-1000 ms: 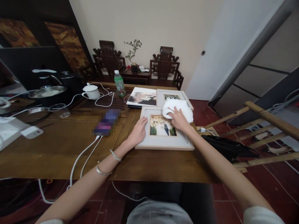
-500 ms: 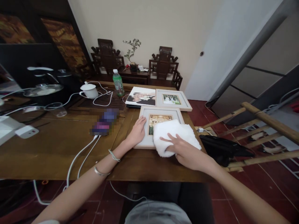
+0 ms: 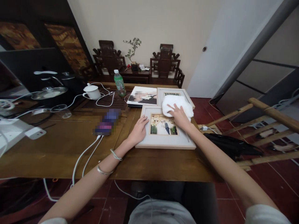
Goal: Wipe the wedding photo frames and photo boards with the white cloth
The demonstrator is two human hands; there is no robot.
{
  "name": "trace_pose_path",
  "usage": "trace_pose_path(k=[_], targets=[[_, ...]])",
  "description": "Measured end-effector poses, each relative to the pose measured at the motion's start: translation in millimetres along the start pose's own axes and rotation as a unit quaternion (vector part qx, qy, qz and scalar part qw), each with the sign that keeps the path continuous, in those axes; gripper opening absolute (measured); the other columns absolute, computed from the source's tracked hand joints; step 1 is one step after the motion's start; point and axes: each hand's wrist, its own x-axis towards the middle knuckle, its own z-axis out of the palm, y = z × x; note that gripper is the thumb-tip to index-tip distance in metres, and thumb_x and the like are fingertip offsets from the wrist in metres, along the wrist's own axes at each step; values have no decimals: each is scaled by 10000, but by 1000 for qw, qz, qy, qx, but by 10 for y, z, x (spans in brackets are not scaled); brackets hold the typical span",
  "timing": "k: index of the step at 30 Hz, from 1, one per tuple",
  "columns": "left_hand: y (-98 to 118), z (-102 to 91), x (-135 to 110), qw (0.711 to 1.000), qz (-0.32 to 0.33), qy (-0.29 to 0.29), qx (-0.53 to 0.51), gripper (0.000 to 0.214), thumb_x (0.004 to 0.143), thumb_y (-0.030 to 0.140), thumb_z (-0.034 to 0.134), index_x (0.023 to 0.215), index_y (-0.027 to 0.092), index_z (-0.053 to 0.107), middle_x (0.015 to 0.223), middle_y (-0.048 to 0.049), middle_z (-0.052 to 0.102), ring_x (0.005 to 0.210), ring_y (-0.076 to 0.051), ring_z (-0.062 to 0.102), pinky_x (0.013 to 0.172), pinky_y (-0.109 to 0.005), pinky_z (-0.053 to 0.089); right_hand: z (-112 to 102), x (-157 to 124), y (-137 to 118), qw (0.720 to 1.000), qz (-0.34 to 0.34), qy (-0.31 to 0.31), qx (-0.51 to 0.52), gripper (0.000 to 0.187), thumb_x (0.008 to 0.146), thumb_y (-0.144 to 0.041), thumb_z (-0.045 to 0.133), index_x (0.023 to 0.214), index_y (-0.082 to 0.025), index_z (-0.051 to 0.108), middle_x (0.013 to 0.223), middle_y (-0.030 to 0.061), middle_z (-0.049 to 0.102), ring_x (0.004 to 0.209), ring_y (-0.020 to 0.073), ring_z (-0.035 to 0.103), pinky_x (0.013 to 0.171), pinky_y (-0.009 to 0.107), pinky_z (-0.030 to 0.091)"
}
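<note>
A pale wooden picture frame (image 3: 142, 145) lies flat near the table's front edge, a wedding photo in its middle. My left hand (image 3: 139, 129) holds it at its left side, fingers laid over the rim and the thumb hidden. My right hand (image 3: 179, 116) presses a folded white towel (image 3: 174, 101) with fingers spread on top and holds it. The towel covers the frame's far right corner and part of a second picture frame (image 3: 161, 92) behind. Beside that one is a white-covered photo album (image 3: 143, 93), stacked on something dark.
A phone (image 3: 107, 123) with white cables lies to the left, its screen blurred. Farther back stand a clear plastic cup (image 3: 62, 111), a lidded white mug (image 3: 92, 92), a green-labelled bottle (image 3: 120, 83) and a pot (image 3: 49, 95). A wooden rack (image 3: 275, 115) stands right of the table (image 3: 149, 168).
My right hand has moved the towel away from me, from the near right part of the frame to its far edge, uncovering the photo. My left hand stays on the frame's left side.
</note>
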Motion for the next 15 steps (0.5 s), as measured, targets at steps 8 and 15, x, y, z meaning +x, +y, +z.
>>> trace_pose_path(k=[8,15], targets=[[6,9,1,1000,7,3,22,449,798,34,366,1189,110,573,1323,-133,517,1329,-260,359,1113,-504,298,-346,-614,-597,988,-43,-138,60,563,658,49,412,1118,-177,643,1468,62,364,1357,391,236,1021,668,232],[20,26,-1,999,14,2,35,465,788,14,341,1193,66,564,1325,-174,507,1336,-268,344,1106,-507,305,-802,-1076,-917,960,-86,-213,158,613,670,39,359,1173,-215,600,1486,23,336,1376,329,239,1048,576,303]])
